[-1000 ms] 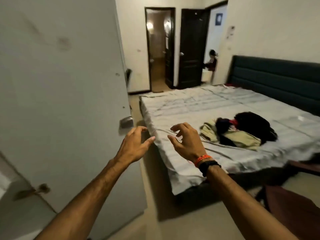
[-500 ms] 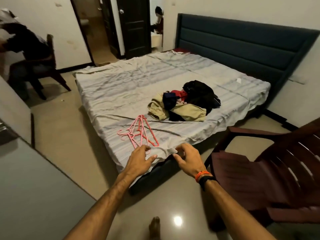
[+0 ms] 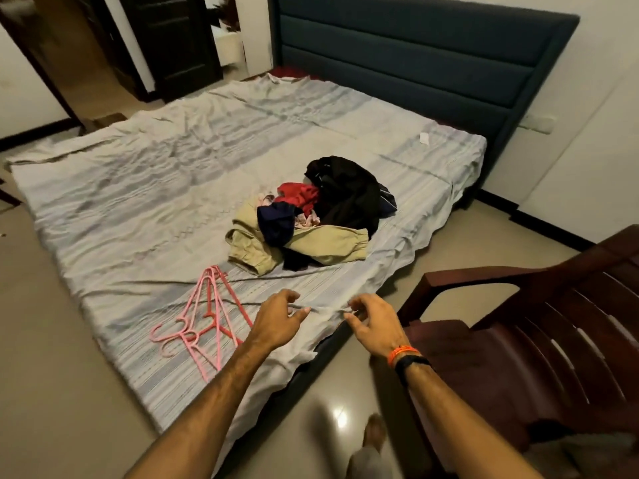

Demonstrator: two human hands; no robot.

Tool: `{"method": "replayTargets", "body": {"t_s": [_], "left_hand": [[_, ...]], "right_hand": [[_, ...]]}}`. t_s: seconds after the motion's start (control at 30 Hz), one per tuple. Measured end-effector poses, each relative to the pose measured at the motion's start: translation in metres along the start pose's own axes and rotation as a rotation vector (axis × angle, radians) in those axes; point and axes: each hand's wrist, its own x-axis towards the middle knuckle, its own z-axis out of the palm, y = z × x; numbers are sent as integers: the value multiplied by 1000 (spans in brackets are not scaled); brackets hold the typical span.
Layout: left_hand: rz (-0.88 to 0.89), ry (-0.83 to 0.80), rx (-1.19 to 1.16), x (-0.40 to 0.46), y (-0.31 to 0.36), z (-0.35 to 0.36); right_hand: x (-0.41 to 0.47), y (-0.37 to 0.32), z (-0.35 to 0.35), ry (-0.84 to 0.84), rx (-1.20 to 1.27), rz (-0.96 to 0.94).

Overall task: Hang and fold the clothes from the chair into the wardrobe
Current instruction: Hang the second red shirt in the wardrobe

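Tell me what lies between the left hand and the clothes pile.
In the head view, only wrinkled bedsheet lies between the left hand and clothes pile; pink hangers lie aside.

1. Bed (image 3: 155, 188) fills centre of view; wrinkled pale grey striped sheet, hanging over the near edge.
2. Padded dark blue headboard (image 3: 415, 60) against the white wall (image 3: 605, 115) at right.
3. Floor (image 3: 45, 392): glossy beige tile, one bright light reflection near bottom centre.
4. Dark reddish-brown slatted chair (image 3: 553, 340) at lower right, just beside the bed's near corner.
5. Dark door (image 3: 173, 39) at upper left, black skirting along the walls.
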Motion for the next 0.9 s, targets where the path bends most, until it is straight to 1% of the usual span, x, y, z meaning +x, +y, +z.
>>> {"method": "replayTargets", "body": {"t_s": [0.1,0.2,0.43,0.67,0.9], "left_hand": [[-15,23,-14,51,14,1],[-73,60,-34,92,29,-4],[-205,158,-83,180,42,-19],[-234,143,-92,274,33,-34],[-193,65,-72,366,26,-59]], "right_hand": [[59,14,-9,-13,40,3],[120,21,-22,-21,52,-20],[241,22,-31,-156,76,-91],[337,18,-15,-229,37,-93],[424,3,-9,-213,-29,-36]]}}
